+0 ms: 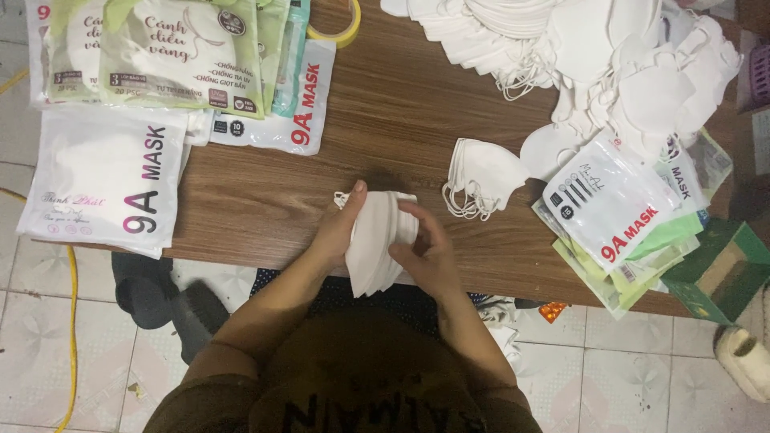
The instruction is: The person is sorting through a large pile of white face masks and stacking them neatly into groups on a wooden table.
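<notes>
A stack of white folded face masks [375, 240] stands on edge at the near edge of the wooden table [385, 120]. My left hand [341, 224] presses the stack's left side with the thumb up. From the right, my right hand [425, 248] grips the same stack, fingers curled over the top. Thin ear loops stick out at the stack's upper left. A smaller bunch of white masks [481, 172] lies on the table just right of my hands.
A big heap of loose white masks [609, 56] fills the far right. Printed mask pouches [618, 208] lie at the right edge, more packs [104, 176] at the left. A tape roll [341, 28] sits at the back. Green box [722, 269] and tiled floor below.
</notes>
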